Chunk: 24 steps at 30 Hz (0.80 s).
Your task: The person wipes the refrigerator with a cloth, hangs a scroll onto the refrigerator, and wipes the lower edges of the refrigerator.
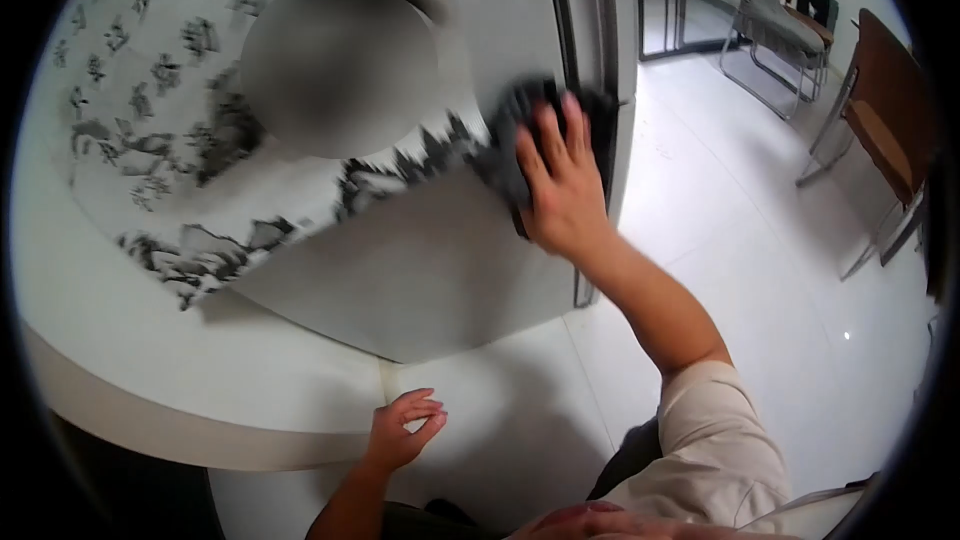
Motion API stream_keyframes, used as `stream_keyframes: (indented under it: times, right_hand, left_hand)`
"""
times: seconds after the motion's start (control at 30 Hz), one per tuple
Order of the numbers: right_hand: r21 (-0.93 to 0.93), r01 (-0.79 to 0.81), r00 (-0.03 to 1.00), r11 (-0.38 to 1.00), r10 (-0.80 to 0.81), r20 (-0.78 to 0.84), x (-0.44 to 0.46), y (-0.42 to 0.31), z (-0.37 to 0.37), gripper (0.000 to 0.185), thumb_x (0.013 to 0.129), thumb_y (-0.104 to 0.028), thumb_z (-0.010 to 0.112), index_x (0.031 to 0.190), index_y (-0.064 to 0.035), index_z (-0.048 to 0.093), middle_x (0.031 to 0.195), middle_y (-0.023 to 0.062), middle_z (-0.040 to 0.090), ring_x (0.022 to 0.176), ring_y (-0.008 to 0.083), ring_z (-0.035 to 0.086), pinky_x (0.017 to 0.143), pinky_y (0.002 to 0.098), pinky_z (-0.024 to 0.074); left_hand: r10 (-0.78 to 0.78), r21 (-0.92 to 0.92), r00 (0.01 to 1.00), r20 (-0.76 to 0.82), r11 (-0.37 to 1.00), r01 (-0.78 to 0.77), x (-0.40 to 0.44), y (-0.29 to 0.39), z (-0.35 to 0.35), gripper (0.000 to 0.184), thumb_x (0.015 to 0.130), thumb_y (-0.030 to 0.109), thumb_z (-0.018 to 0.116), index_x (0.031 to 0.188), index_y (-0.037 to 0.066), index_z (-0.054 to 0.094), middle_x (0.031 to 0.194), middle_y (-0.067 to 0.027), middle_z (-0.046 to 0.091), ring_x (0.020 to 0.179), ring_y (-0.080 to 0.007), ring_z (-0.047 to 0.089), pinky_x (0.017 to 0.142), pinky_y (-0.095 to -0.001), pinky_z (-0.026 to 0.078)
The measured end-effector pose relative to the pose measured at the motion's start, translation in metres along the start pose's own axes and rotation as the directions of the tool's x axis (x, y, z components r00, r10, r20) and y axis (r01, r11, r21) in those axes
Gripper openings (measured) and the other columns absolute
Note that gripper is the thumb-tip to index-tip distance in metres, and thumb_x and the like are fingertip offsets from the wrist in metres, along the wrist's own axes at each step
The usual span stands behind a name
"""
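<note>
My right hand (pixel 565 180) reaches out over a dark grey cloth (pixel 510 155), its fingers spread and pressing it against a pale panel (pixel 430 260) near that panel's right edge. The cloth is blurred, and part of it is hidden under the hand. Black-and-white ink-style mountains and trees (pixel 220 250) decorate the panel's upper part. A round grey patch (pixel 340 70) sits among them, too blurred to identify. Lower down, my left hand (pixel 405 430) hovers beside the edge of a white curved surface (pixel 250 380). Its fingers are loosely bent, apart from the thumb, and nothing is in them.
At the panel's right side runs a dark vertical seam (pixel 560 10). White tiled floor (pixel 720 210) stretches to the right. A brown chair (pixel 880 130) stands there, with a grey chair (pixel 780 25) farther back by a dark-framed glass partition (pixel 680 0).
</note>
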State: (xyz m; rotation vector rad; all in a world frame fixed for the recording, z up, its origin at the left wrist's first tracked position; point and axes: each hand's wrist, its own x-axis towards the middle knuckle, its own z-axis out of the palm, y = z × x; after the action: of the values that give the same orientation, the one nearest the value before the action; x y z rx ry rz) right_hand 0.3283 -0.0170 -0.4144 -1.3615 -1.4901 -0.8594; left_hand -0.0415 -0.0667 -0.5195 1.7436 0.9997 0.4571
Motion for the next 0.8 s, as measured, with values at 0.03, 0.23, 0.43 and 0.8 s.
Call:
stream_keyframes:
  times: [0.03,0.23,0.43,0.8]
  right_hand:
    - [-0.028,0.039,0.998,0.999,-0.037,0.044,-0.018,0.005,0.008,0.057,0.066,-0.008,0.066,0.122,-0.0074,0.058,0.135,0.0173,0.046,0.134,0.0437,0.035,0.104,0.0591,0.035]
    - [-0.075,0.089,0.996,0.993,-0.089,-0.001,-0.04,0.022,0.01,0.058,0.06,-0.003,0.061,0.118,-0.0041,0.061,0.135,0.0215,0.046,0.135,0.0456,0.035,0.103,0.0589,0.0353]
    - [-0.062,0.069,0.994,0.996,-0.073,-0.077,0.032,0.013,-0.018,0.088,0.057,-0.005,0.065,0.141,-0.0018,0.039,0.149,0.0254,0.03,0.138,0.0515,0.025,0.108,0.0621,0.0282]
    - [-0.033,0.115,0.979,0.993,-0.107,0.175,-0.076,-0.045,0.012,0.061,0.059,-0.008,0.064,0.119,0.0019,0.057,0.131,0.0259,0.046,0.131,0.0527,0.034,0.103,0.058,0.0376]
  left_hand:
    - [0.141,0.077,0.986,-0.095,0.988,-0.133,0.005,0.01,-0.006,0.041,0.081,-0.002,0.069,0.12,-0.004,0.054,0.1,-0.0162,0.068,0.097,-0.0229,0.068,0.087,-0.0334,0.053]
    - [0.844,0.794,0.459,-0.279,0.471,-0.384,0.043,0.117,-0.067,0.064,0.065,0.004,0.081,0.122,-0.001,0.054,0.114,-0.0197,0.061,0.105,-0.0332,0.061,0.086,-0.04,0.052]
    - [0.919,0.957,0.314,-0.241,0.278,-0.08,0.106,0.172,-0.089,0.081,0.068,0.02,0.081,0.139,0.008,0.044,0.145,-0.0232,0.033,0.135,-0.0442,0.03,0.109,-0.0528,0.029]
    - [0.863,0.966,0.5,-0.067,0.182,-0.186,0.108,0.171,-0.073,0.076,0.08,0.031,0.068,0.147,0.016,0.036,0.154,-0.0227,0.023,0.142,-0.0441,0.02,0.114,-0.0521,0.022]
